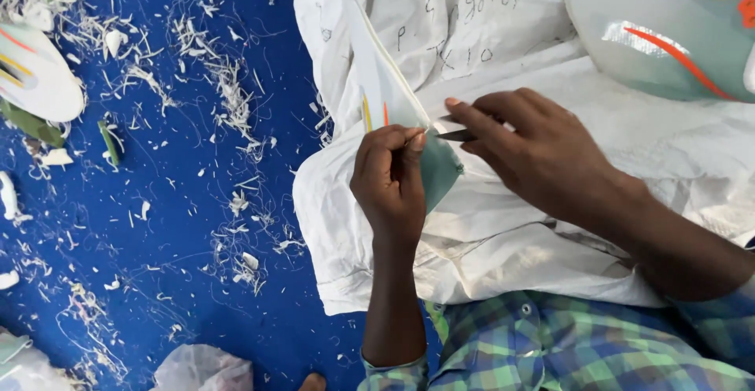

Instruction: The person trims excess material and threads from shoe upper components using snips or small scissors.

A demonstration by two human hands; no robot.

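Note:
My left hand (391,180) grips a thin white and pale green sheet piece (383,84) with yellow and orange stripes, holding it edge-up above a white sack. My right hand (528,151) pinches a small dark blade (454,134) against the piece's edge, right beside my left thumb. Both hands work over my lap, and the blade's tip is hidden behind the piece.
A white woven sack (487,226) covers my lap. A large pale green piece with an orange stripe (668,37) lies at the top right. The blue floor cover (181,226) is strewn with white shavings. More finished pieces (35,76) lie at the left.

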